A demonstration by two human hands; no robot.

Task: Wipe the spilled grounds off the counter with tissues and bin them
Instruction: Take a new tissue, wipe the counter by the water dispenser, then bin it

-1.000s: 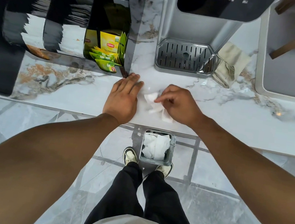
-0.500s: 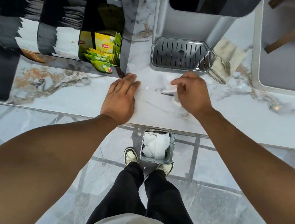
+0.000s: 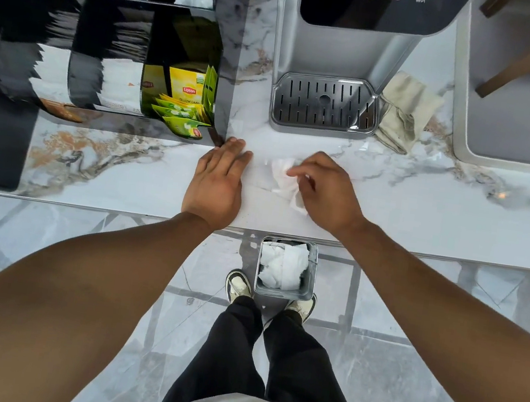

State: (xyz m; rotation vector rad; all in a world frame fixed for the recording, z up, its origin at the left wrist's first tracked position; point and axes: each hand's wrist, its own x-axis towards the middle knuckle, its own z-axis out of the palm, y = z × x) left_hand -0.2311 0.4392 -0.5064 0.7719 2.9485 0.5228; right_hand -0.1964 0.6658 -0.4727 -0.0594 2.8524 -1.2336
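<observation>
White marble-look counter (image 3: 424,220) with grey and rusty veins all over; right hand (image 3: 326,192) down on a crumpled white tissue (image 3: 282,177), fingers curled over it and pressing it flat against the top, so the grip is closed on the tissue; tissue sits near the front edge, roughly middle of the counter, just in front of the dispenser's drip tray (image 3: 324,105). Left hand (image 3: 217,182) just beside it, palm down and flat, fingers together and stretched out, holding nothing, fingertips almost at the corner of the black organiser (image 3: 107,52). Can't really make out any grounds from here, too small against the veining. Small grey bin (image 3: 310,272) on the floor right below the counter edge, between the shoes, already stuffed with white tissues (image 3: 283,266). Yellow and green Lipton tea bags (image 3: 185,101) in the organiser's right compartment; beige cloth (image 3: 405,115) bunched up just right of the drip tray; grey tray (image 3: 460,109) further right with wooden legs standing in it.
</observation>
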